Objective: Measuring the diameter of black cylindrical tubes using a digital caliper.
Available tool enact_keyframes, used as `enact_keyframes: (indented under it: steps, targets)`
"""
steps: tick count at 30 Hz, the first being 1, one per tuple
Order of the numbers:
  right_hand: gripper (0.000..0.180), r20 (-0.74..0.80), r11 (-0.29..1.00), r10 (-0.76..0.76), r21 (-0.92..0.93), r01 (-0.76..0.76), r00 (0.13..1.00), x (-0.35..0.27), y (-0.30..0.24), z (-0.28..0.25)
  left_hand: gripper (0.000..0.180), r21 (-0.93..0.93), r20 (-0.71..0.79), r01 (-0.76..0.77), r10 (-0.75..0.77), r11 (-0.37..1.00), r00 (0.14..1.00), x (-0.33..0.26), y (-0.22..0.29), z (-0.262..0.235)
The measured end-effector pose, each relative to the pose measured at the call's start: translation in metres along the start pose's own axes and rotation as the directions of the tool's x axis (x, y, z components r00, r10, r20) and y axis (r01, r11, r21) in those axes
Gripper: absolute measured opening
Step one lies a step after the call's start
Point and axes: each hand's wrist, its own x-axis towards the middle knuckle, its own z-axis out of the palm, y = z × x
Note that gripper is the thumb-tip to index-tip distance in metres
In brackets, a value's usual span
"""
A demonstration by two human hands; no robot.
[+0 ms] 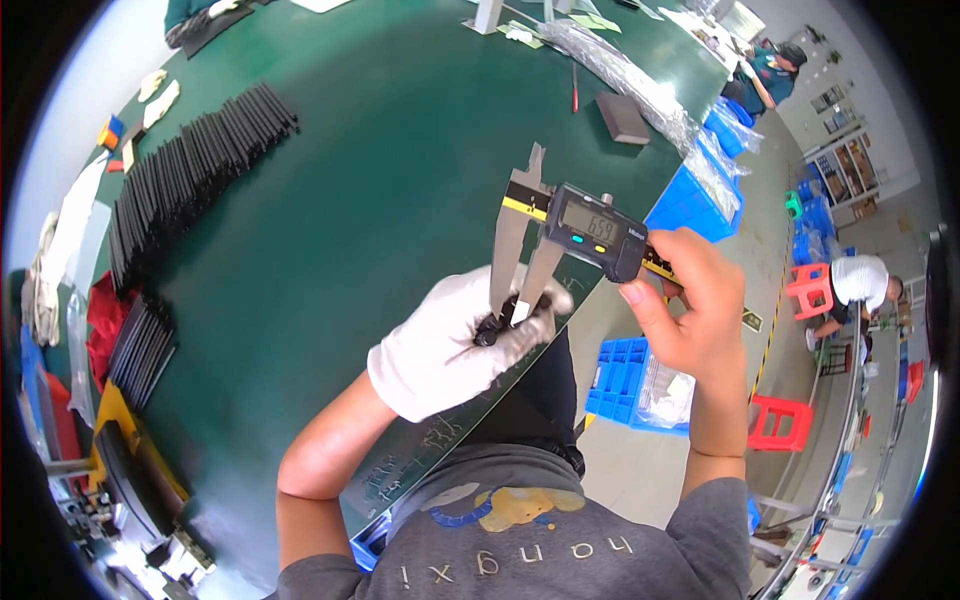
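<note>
My left hand (445, 345), in a white glove, grips a small black part (497, 325) over the front edge of the green table (380, 170). The lower jaws of a digital caliper (575, 230) close around that part. My bare right hand (690, 305) holds the caliper's beam and black sliding head, thumb against the head's lower edge. The caliper's grey display faces up toward me.
A long curved row of thin black strips (190, 170) lies on the table's left side, with another stack (145, 350) lower left. Blue bins (690, 205) stand right of the table, one more (620, 375) on the floor. Red stools (780, 420) and other people are at right.
</note>
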Motion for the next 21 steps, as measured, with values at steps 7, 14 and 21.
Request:
enact_keyframes:
  steps: [7, 14, 21]
  targets:
    - [0.028, 0.148, 0.988, -0.153, 0.02, 0.152, 0.977, 0.021, 0.005, 0.0, 0.023, -0.17, 0.298, 0.074, -0.02, 0.983, 0.954, 0.003, -0.004, -0.015]
    - [0.029, 0.176, 0.985, -0.169, 0.014, 0.17, 0.97, 0.032, 0.006, 0.0, 0.021, -0.292, 0.365, 0.114, 0.0, 0.95, 0.931, 0.004, -0.004, -0.019]
    - [0.032, 0.144, 0.982, -0.185, 0.004, 0.186, 0.972, 0.03, 0.007, 0.001, 0.02, -0.2, 0.357, 0.138, -0.059, 0.97, 0.932, 0.006, -0.004, -0.016]
